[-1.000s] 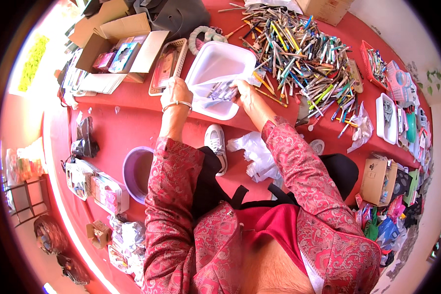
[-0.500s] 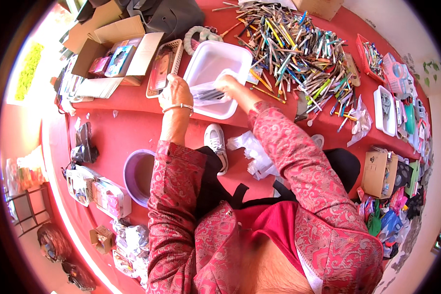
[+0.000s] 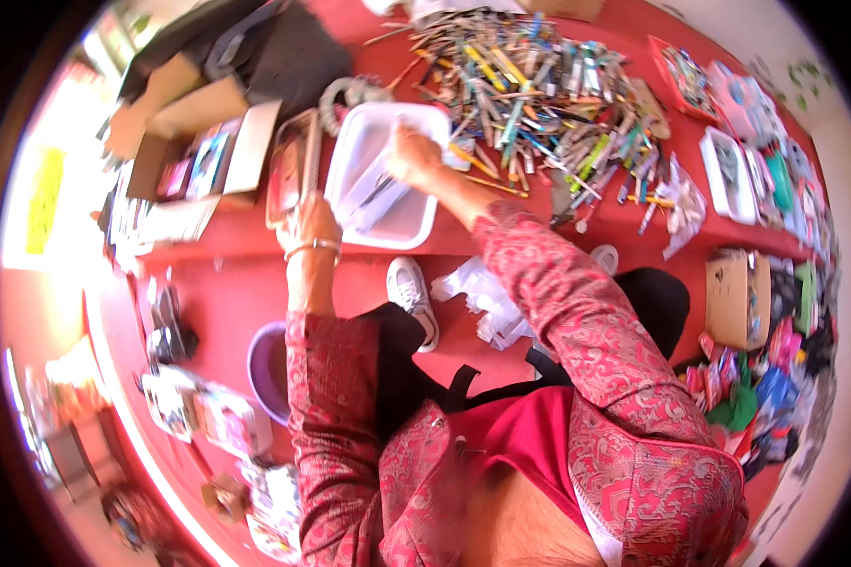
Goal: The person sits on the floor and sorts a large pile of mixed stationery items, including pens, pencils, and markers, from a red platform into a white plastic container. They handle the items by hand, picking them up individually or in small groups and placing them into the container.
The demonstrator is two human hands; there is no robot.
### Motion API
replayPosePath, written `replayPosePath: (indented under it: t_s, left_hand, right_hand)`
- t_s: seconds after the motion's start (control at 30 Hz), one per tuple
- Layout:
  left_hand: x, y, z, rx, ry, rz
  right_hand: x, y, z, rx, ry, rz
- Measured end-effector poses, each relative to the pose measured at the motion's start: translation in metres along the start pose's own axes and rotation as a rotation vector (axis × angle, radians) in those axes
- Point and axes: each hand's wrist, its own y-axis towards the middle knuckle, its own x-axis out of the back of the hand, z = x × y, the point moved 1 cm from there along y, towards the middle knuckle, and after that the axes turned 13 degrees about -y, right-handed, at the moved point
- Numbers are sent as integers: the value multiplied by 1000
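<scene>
My right hand is closed on the upper end of a clear plastic packet. Dark, slender items show through the packet, too blurred to name. It slants inside a white plastic tray on the red-covered table. My left hand, fingers curled, is by the tray's left edge and the near end of a small basket. What it holds, if anything, does not show. To the right of the tray lies a large heap of pens and pencils.
An open cardboard box with small packs stands left of the basket. Right of the pens are a crumpled clear bag and a white tray. A purple bucket and white plastic bags are on the floor.
My right hand has moved left and slightly up with the packet, which now slants lower in the tray. My left hand has shifted down and left. The whole view has shifted too.
</scene>
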Motion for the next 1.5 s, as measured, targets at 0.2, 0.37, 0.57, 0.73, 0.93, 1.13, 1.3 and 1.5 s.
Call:
replayPosePath:
  t_s: [0.2,0.37,0.57,0.73,0.93,1.13,1.3,1.5]
  left_hand:
    - [-34,12,14,-182,61,234]
    - [-3,4,-31,-85,-122,-6]
    - [17,-26,-84,-536,-496,-496]
    - [-22,-110,-194,-1235,-319,126]
    - [-88,-127,-224,-1190,-27,672]
    - [-95,-110,-235,-1072,136,633]
    - [-108,-108,-214,-1112,106,528]
    - [-111,-100,-208,-1049,153,585]
  right_hand:
    - [12,-5,8,182,152,277]
    - [36,-12,-27,209,515,658]
    - [74,-84,-144,75,178,990]
    - [103,-115,-316,-514,93,859]
    - [119,-104,-364,-500,-155,381]
    - [70,-74,-333,-290,-377,245]
    - [37,-65,-341,64,-585,203]
    - [44,-54,-346,137,-513,216]
